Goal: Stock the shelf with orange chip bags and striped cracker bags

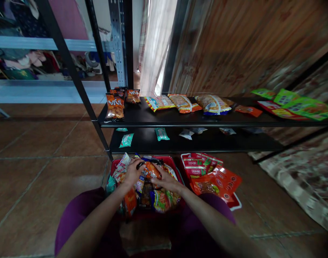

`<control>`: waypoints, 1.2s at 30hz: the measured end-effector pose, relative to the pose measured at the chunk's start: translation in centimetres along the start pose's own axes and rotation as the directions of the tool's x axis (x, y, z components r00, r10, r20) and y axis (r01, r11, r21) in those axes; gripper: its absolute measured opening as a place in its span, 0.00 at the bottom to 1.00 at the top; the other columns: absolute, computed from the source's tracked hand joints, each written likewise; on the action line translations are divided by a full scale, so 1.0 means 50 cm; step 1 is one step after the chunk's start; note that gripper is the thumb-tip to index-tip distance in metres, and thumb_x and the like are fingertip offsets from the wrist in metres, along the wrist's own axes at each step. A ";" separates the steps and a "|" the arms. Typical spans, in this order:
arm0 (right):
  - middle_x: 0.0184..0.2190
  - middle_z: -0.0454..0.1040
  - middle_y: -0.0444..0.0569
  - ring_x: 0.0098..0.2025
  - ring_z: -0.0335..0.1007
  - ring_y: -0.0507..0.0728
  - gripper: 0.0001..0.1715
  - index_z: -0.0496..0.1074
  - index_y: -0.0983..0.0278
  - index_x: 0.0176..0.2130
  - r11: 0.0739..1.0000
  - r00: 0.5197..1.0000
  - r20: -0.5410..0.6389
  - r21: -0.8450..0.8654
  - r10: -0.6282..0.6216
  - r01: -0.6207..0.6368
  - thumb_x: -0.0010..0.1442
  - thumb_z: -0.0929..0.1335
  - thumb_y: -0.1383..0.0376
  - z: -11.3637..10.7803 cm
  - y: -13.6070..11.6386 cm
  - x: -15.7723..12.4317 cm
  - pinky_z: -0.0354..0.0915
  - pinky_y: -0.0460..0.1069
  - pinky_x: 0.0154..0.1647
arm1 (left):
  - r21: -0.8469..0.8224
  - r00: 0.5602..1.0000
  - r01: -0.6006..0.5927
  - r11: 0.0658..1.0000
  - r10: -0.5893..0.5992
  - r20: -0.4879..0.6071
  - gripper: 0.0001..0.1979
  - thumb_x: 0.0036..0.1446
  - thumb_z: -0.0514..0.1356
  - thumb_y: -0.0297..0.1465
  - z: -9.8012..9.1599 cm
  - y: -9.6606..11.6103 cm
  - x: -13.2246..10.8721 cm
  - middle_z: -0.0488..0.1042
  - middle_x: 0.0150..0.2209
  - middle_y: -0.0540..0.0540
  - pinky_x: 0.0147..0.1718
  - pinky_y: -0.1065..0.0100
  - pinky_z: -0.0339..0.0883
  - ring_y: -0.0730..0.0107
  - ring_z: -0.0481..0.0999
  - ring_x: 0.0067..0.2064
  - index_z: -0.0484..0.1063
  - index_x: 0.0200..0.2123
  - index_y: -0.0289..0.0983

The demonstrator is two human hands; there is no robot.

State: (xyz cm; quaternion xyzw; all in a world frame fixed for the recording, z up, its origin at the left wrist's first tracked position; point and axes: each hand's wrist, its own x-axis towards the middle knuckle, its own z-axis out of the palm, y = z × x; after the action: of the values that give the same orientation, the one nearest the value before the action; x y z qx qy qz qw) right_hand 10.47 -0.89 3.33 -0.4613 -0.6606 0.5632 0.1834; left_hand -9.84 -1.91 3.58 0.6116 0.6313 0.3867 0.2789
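A red basket (171, 161) full of snack packets sits on the floor between my knees. My left hand (132, 172) rests on the packets at the basket's left, fingers curled over them near the dark handle (140, 165). My right hand (165, 180) lies over the middle of the pile, fingers curled on an orange packet (152, 171). Whether either hand truly grips a packet is hard to see.
A low black shelf unit (180, 117) stands ahead, with orange packets (115, 106) and larger snack bags (185, 103) on top and small teal packets (161, 134) below. Red and orange packets (212, 177) lie on the floor to the right. A patterned rug (295, 175) lies further right.
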 end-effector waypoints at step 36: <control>0.50 0.75 0.49 0.51 0.72 0.60 0.33 0.62 0.52 0.59 0.318 0.994 0.113 0.942 0.010 -0.110 0.56 0.71 0.58 -0.040 -0.004 0.058 0.66 0.59 0.53 | -0.490 0.946 0.323 0.810 -0.255 0.202 0.15 0.42 0.64 0.43 -0.039 -0.004 0.132 0.69 0.22 0.52 0.27 0.72 0.59 0.73 0.66 0.26 0.73 0.25 0.36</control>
State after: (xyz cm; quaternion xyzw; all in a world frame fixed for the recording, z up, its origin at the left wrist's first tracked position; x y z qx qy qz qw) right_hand 10.45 2.66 3.28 -0.2674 -0.1979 0.8682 0.3682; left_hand -12.20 4.33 5.30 0.4343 0.5708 0.4553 0.5275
